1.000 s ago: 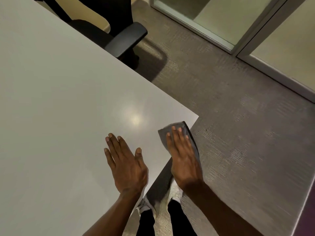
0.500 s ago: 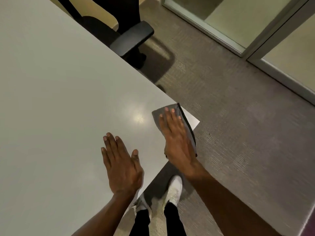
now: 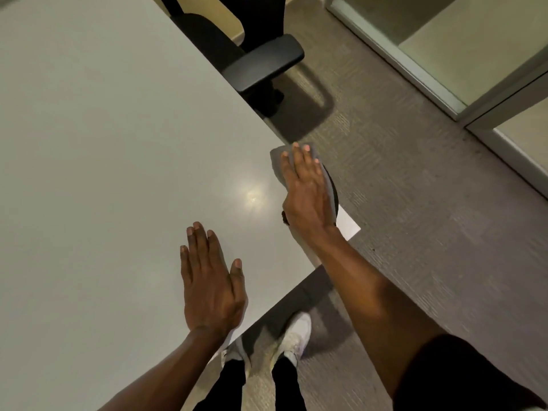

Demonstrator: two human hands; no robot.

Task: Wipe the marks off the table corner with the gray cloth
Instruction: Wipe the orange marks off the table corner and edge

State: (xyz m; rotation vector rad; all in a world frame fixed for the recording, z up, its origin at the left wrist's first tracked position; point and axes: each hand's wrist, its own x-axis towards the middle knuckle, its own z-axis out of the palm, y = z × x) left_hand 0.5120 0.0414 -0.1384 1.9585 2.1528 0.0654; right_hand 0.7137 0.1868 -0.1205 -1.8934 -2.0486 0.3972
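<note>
Right hand (image 3: 308,197) is flat on the gray cloth (image 3: 277,160), palm down, fingers (image 3: 298,161) stretched out straight and close together. It's pressing the cloth, not gripping it, so nothing is actually pinched. The cloth sits on the tabletop (image 3: 118,143) along the right-hand edge, just up from the corner (image 3: 353,228), and its outer side looks like it reaches the rim or hangs a bit over it. The corner tip itself pokes out bare beside the wrist.

Left hand (image 3: 212,286) is spread flat on the tabletop near the front edge, well apart from the cloth, holding nothing. Looks like it's just bracing.

I can't make out any marks from here; the surface just shows a glare spot between the hands.

What could go wrong, as I see it: since the cloth is only held by palm pressure, a stroke toward the rim could push it off onto the carpet (image 3: 430,232), especially if the hand lightens up. Also the hand is over the edge strip, not the corner tip, so that last bit could get missed. And the chair (image 3: 264,65) armrest sits close to that edge, further back, so a long stroke away might bump it.
</note>
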